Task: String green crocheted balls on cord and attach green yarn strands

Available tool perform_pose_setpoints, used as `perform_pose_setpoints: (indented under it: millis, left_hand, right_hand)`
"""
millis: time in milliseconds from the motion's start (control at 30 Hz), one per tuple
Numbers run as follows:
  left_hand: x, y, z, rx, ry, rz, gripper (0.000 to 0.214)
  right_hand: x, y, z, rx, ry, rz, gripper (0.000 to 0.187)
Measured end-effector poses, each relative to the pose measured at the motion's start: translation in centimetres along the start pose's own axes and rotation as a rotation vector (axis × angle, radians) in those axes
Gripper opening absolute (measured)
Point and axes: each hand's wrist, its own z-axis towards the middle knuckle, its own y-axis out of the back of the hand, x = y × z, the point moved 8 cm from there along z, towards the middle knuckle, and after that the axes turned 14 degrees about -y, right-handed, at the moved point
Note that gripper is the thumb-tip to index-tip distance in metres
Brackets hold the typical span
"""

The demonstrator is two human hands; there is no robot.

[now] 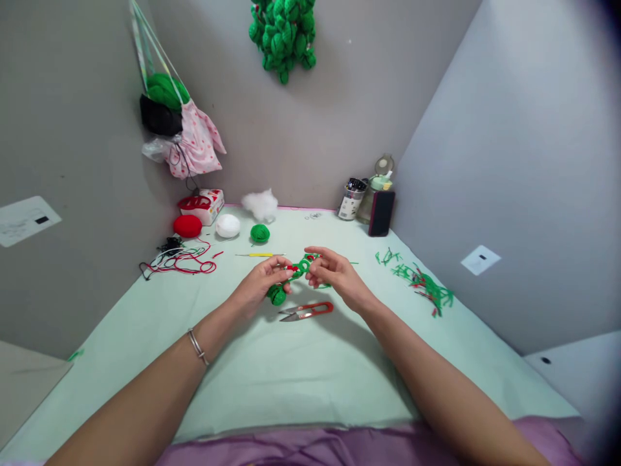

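Note:
My left hand (264, 281) pinches a small green crocheted piece (277, 295) with a rounded end hanging below the fingers and red parts near the thumb. A green loop of the same piece (304, 265) reaches toward my right hand (337, 275). The right thumb and fingertips are closed at that loop, with the index finger stretched out above. What exactly lies between those fingertips is partly hidden. Just below both hands, orange-handled thread snips (308, 311) lie on the table, blades to the left. Beyond the left hand rests a yellow crochet hook (262, 255).
Balls of red (187, 226), white (228, 226) and green yarn (260, 233) sit at the back left, near loose tangled yarn (187, 262). White stuffing (261, 205) is behind them. Green yarn scraps (427, 288) lie right. A phone (381, 213) leans by a pen cup (351, 199).

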Motion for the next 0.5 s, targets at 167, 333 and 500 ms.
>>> perform_pose_setpoints:
  millis: [167,333,500]
  left_hand:
    - [0.5,0.0,0.1,0.066,-0.023,0.051,0.032]
    - [0.8,-0.4,0.4,0.128,-0.041,0.095,0.039]
    - [0.1,-1.6,-0.1,0.172,-0.029,0.229,0.051]
  right_hand:
    - [-0.2,-0.4,0.1,0.041,-0.015,-0.103,0.028]
    - [0.9,0.8,-0.2,-0.108,0.072,-0.037,0.028]
    - [1.6,1.1,-0.8,-0.17,0.102,-0.011,0.03]
